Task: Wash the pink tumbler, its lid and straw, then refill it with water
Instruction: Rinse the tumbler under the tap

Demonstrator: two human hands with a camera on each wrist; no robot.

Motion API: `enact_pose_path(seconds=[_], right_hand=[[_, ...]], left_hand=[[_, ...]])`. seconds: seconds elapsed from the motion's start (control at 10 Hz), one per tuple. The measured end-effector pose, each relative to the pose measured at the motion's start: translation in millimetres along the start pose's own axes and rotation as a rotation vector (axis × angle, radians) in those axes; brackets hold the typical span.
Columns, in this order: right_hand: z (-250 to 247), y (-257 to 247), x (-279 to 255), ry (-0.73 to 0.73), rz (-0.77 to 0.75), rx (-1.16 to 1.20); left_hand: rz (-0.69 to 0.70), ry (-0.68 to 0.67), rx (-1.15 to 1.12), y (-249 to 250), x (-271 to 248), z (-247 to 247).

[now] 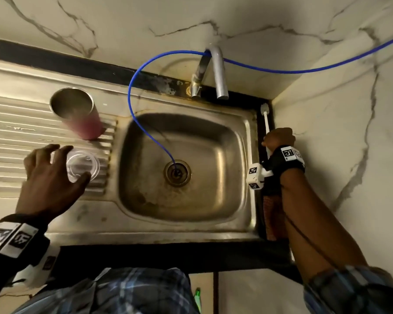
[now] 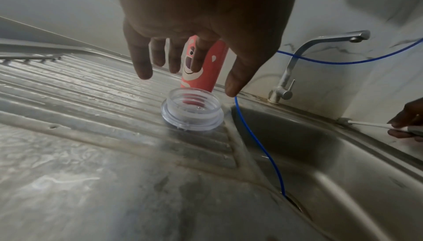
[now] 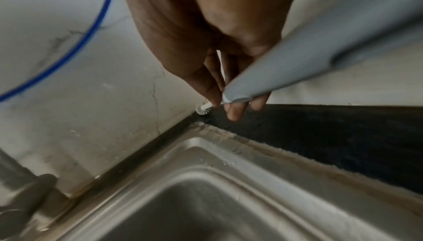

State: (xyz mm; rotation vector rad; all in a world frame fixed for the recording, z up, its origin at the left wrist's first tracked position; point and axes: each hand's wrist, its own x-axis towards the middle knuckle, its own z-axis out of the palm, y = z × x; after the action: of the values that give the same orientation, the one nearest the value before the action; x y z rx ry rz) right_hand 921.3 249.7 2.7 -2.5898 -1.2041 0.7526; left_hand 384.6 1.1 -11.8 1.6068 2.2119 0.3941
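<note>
Landmark: a steel sink basin (image 1: pixel 182 159) seen from above; every place here is given relative to it.
Tumbler: the pink tumbler (image 1: pixel 80 114) stands upright and open-mouthed on the ribbed draining board (image 1: pixel 21 137), left of the basin and toward the wall.
Lid: the clear lid (image 2: pixel 192 112) sits on the draining board with its threaded collar up, left of the basin, nearer the person than the tumbler.
Straw: I cannot find it in any view.
Left hand: the left hand (image 2: pixel 201 33) hovers over the lid with fingers spread and relaxed, holding nothing; whether a fingertip touches the lid I cannot tell.
Right hand: the right hand (image 1: pixel 278 139) pinches the thin white neck of a long brush (image 1: pixel 266 123) with a grey handle, on the black ledge (image 3: pixel 332 140) right of the basin; the bristle head lies toward the back corner.
Tap: the tap (image 1: pixel 213 73) rises behind the basin, with no water visibly running.
Tube: a thin blue tube (image 1: pixel 141 123) loops from the tap down into the basin's drain.
Risk 1: the lid looks smooth and possibly wet, so a loose grasp could let it slide off the ribs into the basin.
Risk 2: the brush swinging across the basin could snag the blue tube.
Risk 3: the left hand reaching past the lid could knock the tall tumbler over.
Writing: no readable words; the tumbler carries a cartoon bear face, and both wristbands carry black-and-white square markers.
</note>
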Motion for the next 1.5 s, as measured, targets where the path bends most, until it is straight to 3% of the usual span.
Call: enact_pose_path(seconds=[0.3,0.5,0.7,0.8,1.0,1.1,1.2,1.3,1.5], right_hand=[[-2,-12,-8,0.037,-0.029,-0.223],[-12,-21,-45,0.107,-0.106,-0.196],[21,-59,-150,0.197,-0.54,0.052],[69,-76,-220,-0.007,-0.708,0.132],[179,-131,-281,-0.244,-0.845,0.282],[210,-171,-298,-0.398,-0.873,0.287],[230,-198,-303,-0.529,-0.854,0.328],[234,-211,-302,-0.538,-0.893,0.421],[186,-186,-299,-0.573,-0.889,0.719]], left_hand=[[-0.119,0.073,-0.01,-18,-23,-6],[-0.126,0.099,-0.057,-24,-17,-21],[-0.119,0.05,-0.223,-11,6,-31],[-0.099,-0.008,-0.26,-19,28,-31],[-0.084,-0.076,-0.399,-35,84,-41],[-0.037,-0.129,-0.467,-33,101,-46],[-0.017,-0.157,-0.582,-26,104,-50],[-0.041,-0.152,-0.748,-19,96,-52],[0.034,-0.008,-0.913,29,72,-55]])
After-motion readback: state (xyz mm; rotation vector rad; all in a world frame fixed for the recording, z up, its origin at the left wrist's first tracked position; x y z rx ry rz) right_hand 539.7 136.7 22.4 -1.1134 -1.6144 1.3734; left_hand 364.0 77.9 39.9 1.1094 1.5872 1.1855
